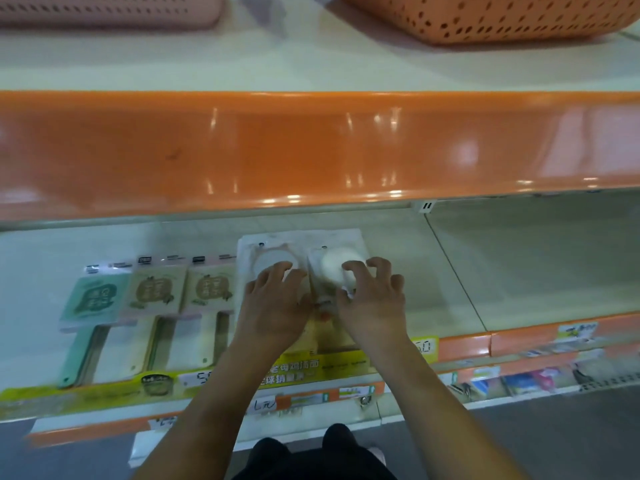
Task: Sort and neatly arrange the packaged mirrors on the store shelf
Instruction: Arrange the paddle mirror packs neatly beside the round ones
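Note:
Two clear packages lie side by side in the middle of the lower shelf (450, 271). One holds a pink-rimmed round mirror (268, 259), the other a white round mirror (332, 268). My left hand (273, 303) rests on the pink-rimmed mirror's package with its fingers laid fairly flat. My right hand (372, 299) is bent like a claw over the white mirror's package, thumb and fingertips pinching it. To the left lie three handled mirror packages in a row: a green one (91, 299) and two beige ones (150, 289) (211, 287).
An orange shelf lip (311, 150) overhangs the lower shelf from above. A pink basket (104, 10) and an orange perforated basket (485, 15) stand on the upper shelf. Price tags line the front rail (519, 336). Small goods hang below at the right (526, 382).

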